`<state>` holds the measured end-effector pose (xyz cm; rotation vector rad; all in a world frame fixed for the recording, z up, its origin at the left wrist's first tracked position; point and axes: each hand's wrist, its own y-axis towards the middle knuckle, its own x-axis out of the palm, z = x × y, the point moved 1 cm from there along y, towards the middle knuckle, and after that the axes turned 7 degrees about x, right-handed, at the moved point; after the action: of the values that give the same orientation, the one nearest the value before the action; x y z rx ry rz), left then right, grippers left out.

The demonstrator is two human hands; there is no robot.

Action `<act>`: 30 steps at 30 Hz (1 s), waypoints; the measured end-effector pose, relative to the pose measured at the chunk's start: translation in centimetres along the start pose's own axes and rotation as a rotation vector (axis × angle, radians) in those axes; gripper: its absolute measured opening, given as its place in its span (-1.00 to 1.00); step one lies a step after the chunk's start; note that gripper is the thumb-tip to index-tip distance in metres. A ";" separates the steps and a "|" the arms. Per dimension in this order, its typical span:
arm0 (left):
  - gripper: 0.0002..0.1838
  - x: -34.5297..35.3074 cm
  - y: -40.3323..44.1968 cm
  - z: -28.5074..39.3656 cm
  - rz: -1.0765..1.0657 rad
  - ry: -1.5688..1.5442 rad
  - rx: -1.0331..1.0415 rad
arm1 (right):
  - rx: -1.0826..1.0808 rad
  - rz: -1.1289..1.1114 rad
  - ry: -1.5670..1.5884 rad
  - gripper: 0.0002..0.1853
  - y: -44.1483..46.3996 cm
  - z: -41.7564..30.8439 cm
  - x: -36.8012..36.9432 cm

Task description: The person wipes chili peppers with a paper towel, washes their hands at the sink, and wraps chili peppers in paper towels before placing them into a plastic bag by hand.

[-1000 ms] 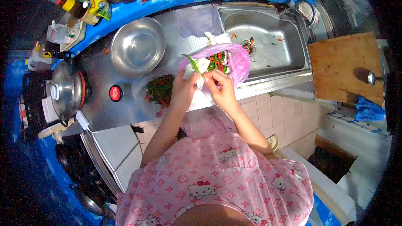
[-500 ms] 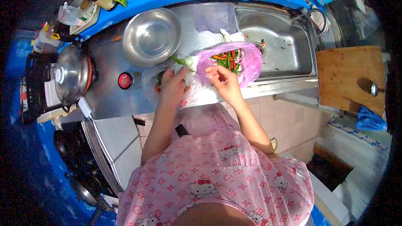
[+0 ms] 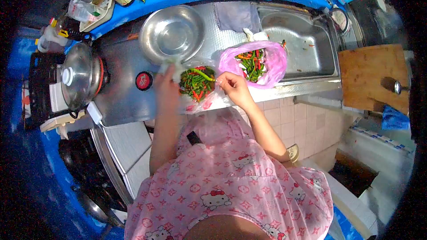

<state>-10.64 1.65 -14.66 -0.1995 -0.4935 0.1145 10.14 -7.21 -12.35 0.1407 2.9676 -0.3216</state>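
Observation:
My right hand (image 3: 235, 90) pinches one end of a long green chili pepper (image 3: 203, 75). The pepper lies across the view above a clear plastic bag (image 3: 213, 101) filled with small green and red chilies (image 3: 194, 88). Blurred by motion, my left hand (image 3: 167, 86) is at the left side of that bag, with a crumpled white cloth or tissue (image 3: 172, 67) at its fingertips. Right of my right hand, a pink plastic bag (image 3: 278, 64) stands open around more red and green chilies (image 3: 254, 66).
Behind my hands is a steel basin (image 3: 172, 38); a grey cloth (image 3: 237, 17) lies beside the sink (image 3: 307, 49). A red-and-black round lid (image 3: 143, 80) and a lidded pan (image 3: 78, 75) are leftward. At right is a wooden board (image 3: 371, 78).
My left hand has moved left with the white cloth, uncovering the chilies in the clear bag. The green chili, earlier near both hands, now extends from my right hand. The view has shifted slightly.

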 end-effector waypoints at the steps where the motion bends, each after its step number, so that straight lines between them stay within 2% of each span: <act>1: -0.68 0.1 0.3 1.3 0.053 -0.139 -0.046 | -0.013 0.016 -0.072 -0.84 0.1 1.0 0.6; 2: -0.69 0.0 0.4 2.3 0.061 -0.131 -0.013 | -0.025 0.034 -0.145 -0.82 0.1 1.8 1.2; 5: -0.72 -1.1 0.4 3.6 0.085 -0.095 0.042 | 0.309 0.045 -0.620 -0.73 -0.2 2.1 2.7; 6: -0.72 -1.5 0.7 3.3 0.095 -0.076 0.033 | 0.323 0.123 -0.653 -0.66 -0.3 3.4 2.8; 9: -0.72 -1.3 0.5 3.0 0.046 -0.077 -0.014 | 0.254 0.473 -0.528 -0.65 -0.4 5.0 0.8; 11: -0.71 -1.0 0.1 2.5 -0.016 -0.088 -0.059 | 0.301 0.665 -0.542 -0.67 0.3 5.6 -2.3; 13: -0.70 -0.5 -0.2 1.8 -0.080 -0.087 -0.108 | 0.432 0.754 -0.694 -0.68 1.2 6.3 -5.3; 15: -0.68 1.0 -1.4 2.6 -0.201 0.120 -0.098 | 0.513 0.695 -0.791 -0.65 2.2 9.0 -7.2; 18: -0.67 2.8 -2.0 1.9 -0.204 0.213 -0.156 | 0.639 0.592 -0.730 -0.64 3.3 11.4 -8.5; 20: -0.69 3.4 -2.2 1.6 -0.193 0.213 -0.276 | 0.614 0.636 -0.672 -0.63 3.4 12.1 -8.8; 23: -0.69 4.7 -2.1 0.5 -0.276 0.252 -0.218 | 0.510 0.689 -0.680 -0.63 2.9 10.5 -8.5; 26: -0.69 6.2 -2.1 0.2 -0.396 0.404 -0.146 | 0.600 0.595 -0.783 -0.66 3.8 12.7 -8.8; 27: -0.70 6.8 -2.2 -0.1 -0.362 0.341 -0.162 | 0.614 0.569 -0.777 -0.67 4.1 12.8 -9.2; 30: -0.72 7.9 -2.1 -0.9 -0.297 0.208 -0.199 | 0.400 0.623 -0.638 -0.72 3.4 12.8 -10.9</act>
<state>-3.18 0.69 -11.40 -0.3265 -0.3220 -0.2446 23.09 -7.56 -23.64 0.8110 2.0703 -0.7008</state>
